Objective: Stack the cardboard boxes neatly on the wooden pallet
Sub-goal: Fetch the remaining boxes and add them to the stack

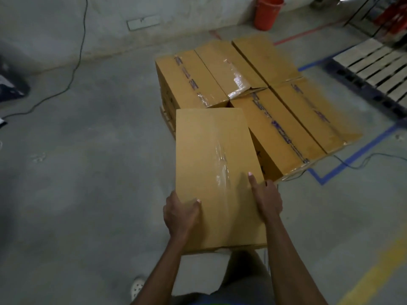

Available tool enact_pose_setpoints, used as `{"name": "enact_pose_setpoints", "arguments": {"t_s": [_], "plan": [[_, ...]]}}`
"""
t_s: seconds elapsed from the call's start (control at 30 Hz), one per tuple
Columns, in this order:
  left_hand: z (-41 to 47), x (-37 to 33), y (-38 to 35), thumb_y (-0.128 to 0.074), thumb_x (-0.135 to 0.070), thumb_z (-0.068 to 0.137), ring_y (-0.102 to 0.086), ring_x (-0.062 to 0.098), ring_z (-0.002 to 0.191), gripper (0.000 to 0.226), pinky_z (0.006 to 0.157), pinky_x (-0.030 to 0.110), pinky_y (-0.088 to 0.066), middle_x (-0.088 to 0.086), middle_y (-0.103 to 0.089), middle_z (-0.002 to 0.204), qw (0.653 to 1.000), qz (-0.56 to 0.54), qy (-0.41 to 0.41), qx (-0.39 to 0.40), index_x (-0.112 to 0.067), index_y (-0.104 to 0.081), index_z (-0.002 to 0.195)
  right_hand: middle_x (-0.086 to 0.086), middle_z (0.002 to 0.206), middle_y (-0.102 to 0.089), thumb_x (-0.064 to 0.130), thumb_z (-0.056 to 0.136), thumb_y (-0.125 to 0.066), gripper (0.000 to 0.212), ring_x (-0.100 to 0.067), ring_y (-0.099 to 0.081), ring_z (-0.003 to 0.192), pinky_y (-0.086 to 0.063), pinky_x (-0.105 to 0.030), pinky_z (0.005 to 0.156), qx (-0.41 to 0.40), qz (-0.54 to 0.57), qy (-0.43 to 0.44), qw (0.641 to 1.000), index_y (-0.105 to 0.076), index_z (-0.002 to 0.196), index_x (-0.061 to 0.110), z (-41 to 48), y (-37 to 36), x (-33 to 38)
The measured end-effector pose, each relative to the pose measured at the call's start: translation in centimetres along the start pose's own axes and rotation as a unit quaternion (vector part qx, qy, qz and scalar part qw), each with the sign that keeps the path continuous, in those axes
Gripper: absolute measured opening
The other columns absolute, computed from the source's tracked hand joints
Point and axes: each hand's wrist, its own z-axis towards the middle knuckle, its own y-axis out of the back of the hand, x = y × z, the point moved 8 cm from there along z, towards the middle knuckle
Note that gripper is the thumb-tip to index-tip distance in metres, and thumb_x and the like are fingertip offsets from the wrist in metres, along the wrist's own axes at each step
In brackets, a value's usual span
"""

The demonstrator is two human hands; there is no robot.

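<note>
Left hand (181, 213) and right hand (267, 200) grip a tan cardboard box (217, 172), clear tape wrinkled lengthwise.

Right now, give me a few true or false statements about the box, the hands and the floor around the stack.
1. The left hand and the right hand both grip the box. True.
2. The bucket is blue. False: it is orange.
3. A cable lies on the floor at left. True.
4. The floor tape beside the stack is green. False: it is blue.
</note>
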Motion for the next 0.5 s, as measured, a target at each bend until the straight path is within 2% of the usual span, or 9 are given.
{"name": "enact_pose_setpoints", "arguments": {"t_s": [0.1, 0.17, 0.27, 0.37, 0.43, 0.5], "plan": [[1.3, -1.9, -7.9, -0.080, -0.046, 0.080, -0.051, 0.037, 0.130, 0.081, 0.104, 0.050, -0.047, 0.010, -0.055, 0.142, 0.998, -0.034, 0.047, -0.022, -0.013, -0.045, 0.146, -0.012, 0.139, -0.056, 0.086, 0.083, -0.046, 0.094, -0.035, -0.054, 0.126, -0.042, -0.052, 0.103, 0.031, -0.032, 0.033, 0.998, -0.049, 0.142, 0.013, 9.5, -0.1, -0.5], [2.3, -3.1, -12.9, -0.076, -0.051, 0.083, -0.047, 0.036, 0.134, 0.084, 0.107, 0.052, -0.045, 0.009, -0.051, 0.147, 0.995, -0.059, 0.075, -0.021, -0.016, -0.039, 0.150, -0.011, 0.144, -0.053, 0.086, 0.083, -0.044, 0.096, -0.036, -0.051, 0.130, -0.040, -0.053, 0.106, 0.043, -0.061, 0.060, 0.995, -0.045, 0.145, 0.013, 15.5, -0.2, -0.1], [4.0, -3.5, -20.1, -0.073, -0.053, 0.083, -0.045, 0.033, 0.139, 0.091, 0.112, 0.050, -0.042, 0.007, -0.045, 0.154, 0.990, -0.075, 0.111, 0.052, -0.019, -0.032, 0.156, -0.010, 0.152, -0.041, 0.077, 0.088, -0.050, 0.090, -0.033, -0.038, 0.139, -0.032, -0.057, 0.110, 0.055, -0.144, 0.105, 0.982, -0.038, 0.151, 0.015, 22.6, -1.3, -0.7], [3.4, -3.6, -24.6, -0.075, -0.041, 0.083, -0.053, 0.029, 0.135, 0.076, 0.108, 0.051, -0.047, 0.003, -0.051, 0.150, 0.965, -0.148, 0.162, 0.146, -0.027, -0.040, 0.148, -0.012, 0.151, -0.032, 0.057, 0.090, -0.064, 0.078, -0.033, -0.029, 0.139, -0.027, -0.058, 0.110, 0.099, -0.191, 0.106, 0.971, -0.035, 0.151, 0.018, 25.1, -3.3, -3.0], [2.4, -3.3, -26.4, -0.074, -0.029, 0.091, -0.047, 0.031, 0.140, 0.077, 0.111, 0.050, -0.044, 0.006, -0.044, 0.157, 0.946, -0.169, 0.216, 0.175, -0.024, -0.033, 0.156, -0.011, 0.151, -0.028, 0.053, 0.088, -0.067, 0.077, -0.034, -0.027, 0.139, -0.026, -0.057, 0.111, 0.143, -0.198, 0.070, 0.967, -0.037, 0.150, 0.017, 24.7, -4.3, -5.7], [1.7, -3.6, -27.4, -0.073, -0.023, 0.093, -0.045, 0.030, 0.142, 0.078, 0.111, 0.044, -0.043, 0.006, -0.042, 0.159, 0.941, -0.165, 0.232, 0.183, -0.022, -0.030, 0.159, -0.010, 0.153, -0.025, 0.051, 0.088, -0.068, 0.075, -0.034, -0.025, 0.140, -0.026, -0.056, 0.111, 0.183, -0.215, 0.043, 0.958, -0.039, 0.149, 0.018, 23.5, -4.6, -8.6]]}}
